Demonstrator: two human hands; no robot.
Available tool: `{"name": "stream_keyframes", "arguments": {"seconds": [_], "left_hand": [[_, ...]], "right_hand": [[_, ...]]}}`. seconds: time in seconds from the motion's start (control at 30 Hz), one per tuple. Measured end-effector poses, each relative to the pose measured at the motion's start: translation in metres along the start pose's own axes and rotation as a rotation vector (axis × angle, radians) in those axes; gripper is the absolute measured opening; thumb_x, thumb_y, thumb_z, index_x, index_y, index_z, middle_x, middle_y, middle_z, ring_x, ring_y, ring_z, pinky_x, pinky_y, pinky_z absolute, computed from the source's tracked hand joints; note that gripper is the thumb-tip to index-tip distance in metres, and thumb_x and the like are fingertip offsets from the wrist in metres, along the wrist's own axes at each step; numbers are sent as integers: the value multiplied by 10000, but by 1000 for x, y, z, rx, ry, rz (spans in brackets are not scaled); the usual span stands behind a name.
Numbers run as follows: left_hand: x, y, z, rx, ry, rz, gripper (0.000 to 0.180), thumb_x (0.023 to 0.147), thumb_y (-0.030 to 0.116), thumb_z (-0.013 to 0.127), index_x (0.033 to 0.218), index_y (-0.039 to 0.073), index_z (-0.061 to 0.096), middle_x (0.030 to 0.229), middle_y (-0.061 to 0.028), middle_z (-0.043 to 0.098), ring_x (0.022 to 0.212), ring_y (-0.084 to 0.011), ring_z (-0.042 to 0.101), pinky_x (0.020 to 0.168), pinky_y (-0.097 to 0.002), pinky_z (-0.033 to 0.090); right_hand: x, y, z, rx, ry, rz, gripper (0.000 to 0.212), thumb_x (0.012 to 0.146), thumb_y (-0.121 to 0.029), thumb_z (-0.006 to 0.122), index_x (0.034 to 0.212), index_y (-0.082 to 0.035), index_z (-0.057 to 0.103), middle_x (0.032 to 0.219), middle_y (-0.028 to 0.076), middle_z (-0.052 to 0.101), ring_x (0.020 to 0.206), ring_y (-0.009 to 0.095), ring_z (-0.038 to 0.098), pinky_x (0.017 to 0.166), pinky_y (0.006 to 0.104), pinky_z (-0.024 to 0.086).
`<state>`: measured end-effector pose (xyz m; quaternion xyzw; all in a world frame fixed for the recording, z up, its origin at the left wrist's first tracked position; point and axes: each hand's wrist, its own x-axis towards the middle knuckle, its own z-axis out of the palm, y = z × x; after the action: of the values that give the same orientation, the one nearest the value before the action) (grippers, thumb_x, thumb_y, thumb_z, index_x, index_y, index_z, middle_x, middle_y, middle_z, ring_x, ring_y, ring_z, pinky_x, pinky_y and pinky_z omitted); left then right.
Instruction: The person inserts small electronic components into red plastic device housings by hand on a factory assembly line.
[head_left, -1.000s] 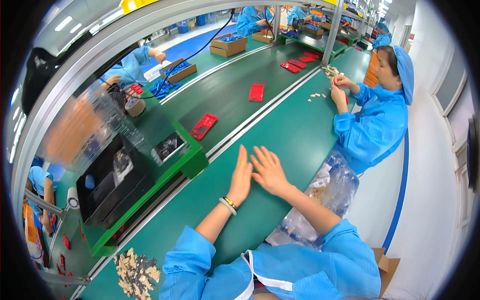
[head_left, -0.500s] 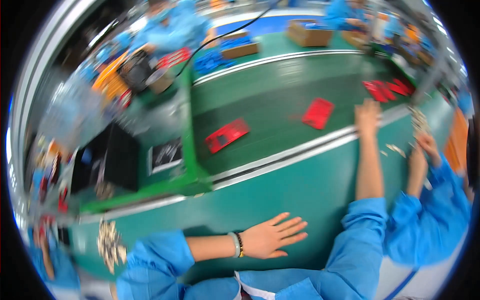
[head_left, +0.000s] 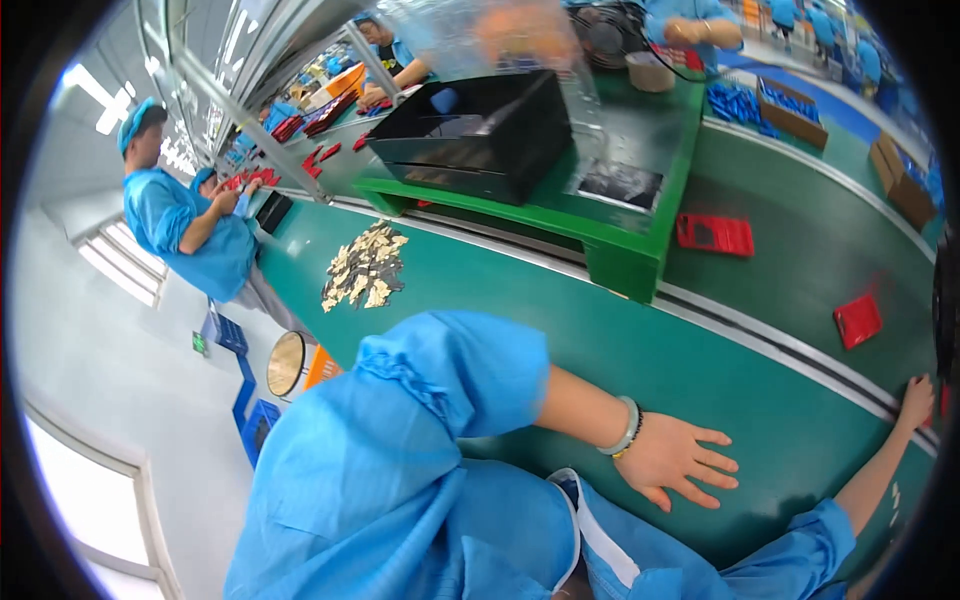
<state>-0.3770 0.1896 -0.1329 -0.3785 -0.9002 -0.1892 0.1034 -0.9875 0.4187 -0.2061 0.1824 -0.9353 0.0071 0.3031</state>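
Observation:
My left hand (head_left: 683,458) lies flat on the green worktable (head_left: 530,335), fingers spread and nothing in it. A pale bangle and a dark beaded bracelet circle its wrist. My right hand (head_left: 916,403) rests at the conveyor's metal edge at the far right, seen small near the picture's rim; its fingers reach over the rail, with no object visible in them. Close beyond it, a red piece is partly cut off by the rim. On the green conveyor belt (head_left: 780,275) lie a red plastic frame with cut-outs (head_left: 715,234) and another red flat part (head_left: 858,321).
A heap of small cream and black pieces (head_left: 366,265) sits on the table at left. Beyond it, a green-framed stand (head_left: 625,250) bears a black bin (head_left: 480,140). Co-workers in blue stand at left (head_left: 185,225) and across the line. Cardboard boxes (head_left: 793,112) hold blue parts.
The view has swung to the left, bringing the left-hand co-worker and windows in. My left hand stays flat on the table. My right arm stays stretched toward the conveyor edge.

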Motion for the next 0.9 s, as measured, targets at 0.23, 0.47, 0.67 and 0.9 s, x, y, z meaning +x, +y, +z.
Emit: {"name": "stream_keyframes", "arguments": {"seconds": [0.23, 0.47, 0.67, 0.9], "left_hand": [[0, -7, 21, 23, 184, 89, 619, 875, 478, 549, 1365, 109, 460, 1401, -184, 438, 1314, -353, 390, 1095, -543, 252], [-60, 90, -37, -104, 47, -196, 509, 943, 327, 487, 1332, 1, 454, 1346, -179, 489, 1267, -301, 446, 1087, -434, 304], [-244, 164, -75, -1383, -649, -525, 550, 973, 243, 434, 1485, 126, 273, 1267, -134, 552, 1154, -270, 536, 981, -427, 428], [-410, 214, -22, -885, -633, -685, 467, 964, 250, 447, 1405, 104, 389, 1238, -181, 572, 1115, -319, 568, 948, -428, 449]], "right_hand": [[-108, -73, -122, 60, 63, -58, 349, 876, -326, 594, 1184, -164, 617, 1063, 127, 632, 925, 338, 618, 784, 453, 497], [-257, -185, -294, 701, -134, 53, 253, 777, -147, 693, 1006, -40, 690, 870, 113, 645, 790, 248, 604, 740, 375, 478], [-387, -318, -417, 960, -75, -235, 292, 658, -67, 726, 945, -77, 672, 842, 86, 632, 818, 276, 589, 736, 380, 454], [-458, -482, -498, 1251, -375, -697, 320, 736, -203, 716, 1038, -136, 632, 937, 34, 571, 981, 225, 527, 872, 394, 379]]}}
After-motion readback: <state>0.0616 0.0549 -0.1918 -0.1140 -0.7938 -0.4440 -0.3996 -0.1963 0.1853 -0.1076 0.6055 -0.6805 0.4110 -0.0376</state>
